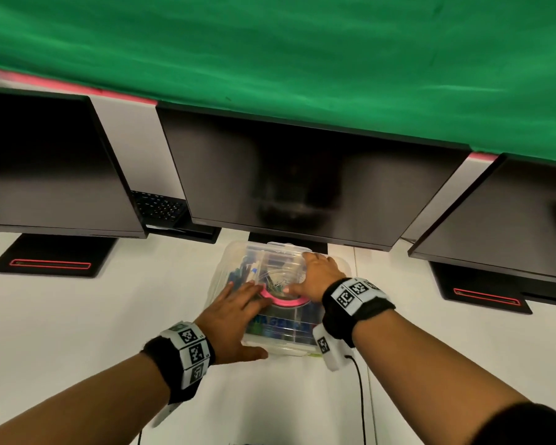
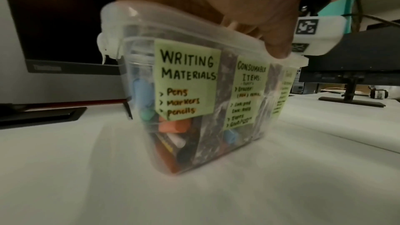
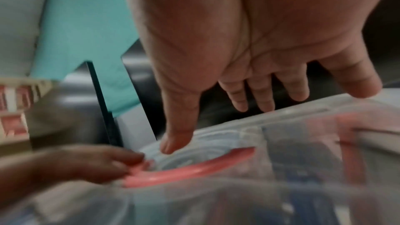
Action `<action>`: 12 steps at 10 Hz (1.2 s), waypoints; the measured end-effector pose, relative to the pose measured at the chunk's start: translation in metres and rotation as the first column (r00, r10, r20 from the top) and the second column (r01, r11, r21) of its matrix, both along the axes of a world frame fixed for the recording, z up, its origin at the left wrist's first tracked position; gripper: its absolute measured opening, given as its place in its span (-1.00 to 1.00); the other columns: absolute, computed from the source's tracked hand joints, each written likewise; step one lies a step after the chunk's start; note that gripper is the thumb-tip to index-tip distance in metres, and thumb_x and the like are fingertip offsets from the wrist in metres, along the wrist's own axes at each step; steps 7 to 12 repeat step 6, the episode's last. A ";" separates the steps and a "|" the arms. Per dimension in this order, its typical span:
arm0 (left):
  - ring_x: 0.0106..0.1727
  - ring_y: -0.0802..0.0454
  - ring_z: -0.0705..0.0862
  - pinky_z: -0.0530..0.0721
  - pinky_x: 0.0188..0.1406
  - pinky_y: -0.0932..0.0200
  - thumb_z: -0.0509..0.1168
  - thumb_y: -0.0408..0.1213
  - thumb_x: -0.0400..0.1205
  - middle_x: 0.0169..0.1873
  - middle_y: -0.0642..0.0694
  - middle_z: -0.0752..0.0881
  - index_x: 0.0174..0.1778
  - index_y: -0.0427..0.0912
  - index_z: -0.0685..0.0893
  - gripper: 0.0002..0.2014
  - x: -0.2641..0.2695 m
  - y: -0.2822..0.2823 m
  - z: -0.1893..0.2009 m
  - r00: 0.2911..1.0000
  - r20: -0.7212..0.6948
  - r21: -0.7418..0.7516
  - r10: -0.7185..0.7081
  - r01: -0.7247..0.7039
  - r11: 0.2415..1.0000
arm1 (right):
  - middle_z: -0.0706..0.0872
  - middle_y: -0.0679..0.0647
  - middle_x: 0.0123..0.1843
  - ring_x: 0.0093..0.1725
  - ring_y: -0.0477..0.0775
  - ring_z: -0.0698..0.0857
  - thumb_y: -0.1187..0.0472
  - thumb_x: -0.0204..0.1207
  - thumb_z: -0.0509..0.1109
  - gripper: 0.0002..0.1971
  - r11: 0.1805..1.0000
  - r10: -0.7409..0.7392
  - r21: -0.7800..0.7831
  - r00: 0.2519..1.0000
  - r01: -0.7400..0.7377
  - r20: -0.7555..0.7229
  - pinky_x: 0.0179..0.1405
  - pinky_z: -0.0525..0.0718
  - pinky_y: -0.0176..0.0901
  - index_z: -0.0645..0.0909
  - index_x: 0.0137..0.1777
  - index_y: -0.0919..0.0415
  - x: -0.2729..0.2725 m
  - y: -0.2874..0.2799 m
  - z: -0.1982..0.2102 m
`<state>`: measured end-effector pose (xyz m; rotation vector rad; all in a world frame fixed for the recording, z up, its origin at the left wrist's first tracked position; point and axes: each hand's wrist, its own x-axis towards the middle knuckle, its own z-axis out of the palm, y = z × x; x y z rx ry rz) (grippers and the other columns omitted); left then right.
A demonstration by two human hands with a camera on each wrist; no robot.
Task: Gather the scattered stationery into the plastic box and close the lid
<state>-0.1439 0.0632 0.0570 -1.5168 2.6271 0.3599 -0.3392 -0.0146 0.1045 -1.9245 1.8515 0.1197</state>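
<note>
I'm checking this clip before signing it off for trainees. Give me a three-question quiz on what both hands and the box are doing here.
1. True or false: the lid lies on the plastic box.
2. The left hand is: A) flat on the lid, B) holding a pen, C) resting on the keyboard.
3. What heading is on the largest green label?

Key
1. True; whether its clips are fastened cannot be told.
2. A; its fingers are straight, like those of the right hand on the far part of the lid.
3. "Writing Materials".
</note>
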 end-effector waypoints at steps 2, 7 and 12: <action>0.70 0.00 -0.09 -0.32 0.59 0.04 0.24 0.36 0.41 0.67 0.03 -0.01 0.62 0.15 0.00 -0.08 0.001 0.001 0.003 0.999 -0.044 -0.009 0.007 -0.008 1.000 | 0.44 0.17 0.42 0.42 0.29 0.37 -0.22 0.08 0.64 0.04 0.995 0.070 0.079 0.989 -0.061 -0.130 0.41 0.43 0.18 0.23 0.54 -0.03 0.002 -0.033 0.003; 0.70 -0.06 -0.20 -0.40 0.57 -0.09 0.16 0.29 0.51 0.68 -0.04 -0.12 0.64 0.06 -0.13 -0.11 -0.009 0.004 0.008 0.999 0.031 0.058 0.009 -0.011 0.998 | 0.48 0.16 0.37 0.37 0.31 0.45 -0.21 -0.09 0.70 0.05 0.991 0.076 0.125 0.980 -0.053 -0.183 0.36 0.52 0.20 0.34 0.44 -0.02 0.012 -0.049 0.003; 0.70 -0.06 -0.20 -0.40 0.57 -0.09 0.16 0.29 0.51 0.68 -0.04 -0.12 0.64 0.06 -0.13 -0.11 -0.009 0.004 0.008 0.999 0.031 0.058 0.009 -0.011 0.998 | 0.48 0.16 0.37 0.37 0.31 0.45 -0.21 -0.09 0.70 0.05 0.991 0.076 0.125 0.980 -0.053 -0.183 0.36 0.52 0.20 0.34 0.44 -0.02 0.012 -0.049 0.003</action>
